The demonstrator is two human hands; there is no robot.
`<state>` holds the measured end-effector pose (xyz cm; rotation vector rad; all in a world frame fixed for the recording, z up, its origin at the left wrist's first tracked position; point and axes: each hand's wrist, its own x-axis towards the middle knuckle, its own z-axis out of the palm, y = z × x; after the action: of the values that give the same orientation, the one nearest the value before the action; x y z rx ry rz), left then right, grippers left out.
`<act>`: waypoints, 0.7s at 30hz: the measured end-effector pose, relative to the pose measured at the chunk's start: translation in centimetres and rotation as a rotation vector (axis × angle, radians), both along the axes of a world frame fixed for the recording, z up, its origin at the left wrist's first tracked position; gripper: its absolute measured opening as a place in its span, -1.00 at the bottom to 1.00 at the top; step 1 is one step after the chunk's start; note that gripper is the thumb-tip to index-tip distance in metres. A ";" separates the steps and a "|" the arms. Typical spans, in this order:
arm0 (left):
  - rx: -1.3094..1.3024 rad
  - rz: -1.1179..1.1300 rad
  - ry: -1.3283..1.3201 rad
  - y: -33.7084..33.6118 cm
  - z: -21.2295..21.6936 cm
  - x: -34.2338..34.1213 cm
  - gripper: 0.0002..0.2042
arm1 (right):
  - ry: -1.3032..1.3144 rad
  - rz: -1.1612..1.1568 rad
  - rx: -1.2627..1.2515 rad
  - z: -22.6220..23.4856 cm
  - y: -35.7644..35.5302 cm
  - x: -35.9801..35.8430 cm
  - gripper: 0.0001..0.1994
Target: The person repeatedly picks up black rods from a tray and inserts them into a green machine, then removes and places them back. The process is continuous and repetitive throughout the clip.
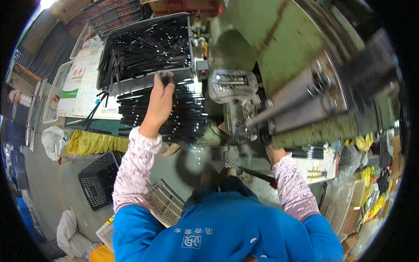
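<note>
My left hand reaches over a layer of black rods at the front edge of a grey bin. Its thumb and fingers are closed around the dark end of a black rod. More loose black rods fill the grey bin. My right hand is at the front of a green machine, below its metal arm. Its fingers are mostly hidden by dark machine parts, so what they hold does not show.
A clear plastic tub of small metal parts stands between my hands. On the left are white cartons, a yellow sack and a black crate. Yellow-handled pliers lie on a board at right. A foot pedal is below.
</note>
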<state>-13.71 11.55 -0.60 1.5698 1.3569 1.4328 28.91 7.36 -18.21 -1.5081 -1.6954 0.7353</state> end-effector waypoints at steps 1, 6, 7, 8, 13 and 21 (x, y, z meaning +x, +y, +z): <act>-0.084 -0.024 -0.144 -1.5 1.2 1.4 -0.77 | 0.011 -0.007 0.003 0.5 -0.5 -0.3 -0.72; -0.286 -0.288 -0.629 -8.3 2.4 8.2 -0.70 | 0.921 -0.002 -0.257 4.9 -0.9 -4.7 -0.68; -0.376 -0.367 -0.784 -9.0 1.7 9.2 -0.70 | 1.444 -0.066 -0.342 5.9 -1.0 -5.5 -0.67; -0.402 -0.324 -0.797 -10.0 1.4 10.8 -0.69 | 1.511 -0.065 -0.391 6.6 -1.3 -5.7 -0.66; -0.305 -0.183 0.129 -10.3 1.4 13.7 -0.71 | 0.011 0.052 -0.077 5.3 -2.5 -2.7 -0.87; -0.362 -0.183 -0.612 -8.2 0.3 15.7 -0.81 | 0.360 0.062 -0.155 10.6 -3.7 -4.9 -0.88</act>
<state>2.01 3.38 -0.27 0.8917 0.9999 1.3139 23.99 3.66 -7.65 -1.3318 -1.4440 1.1206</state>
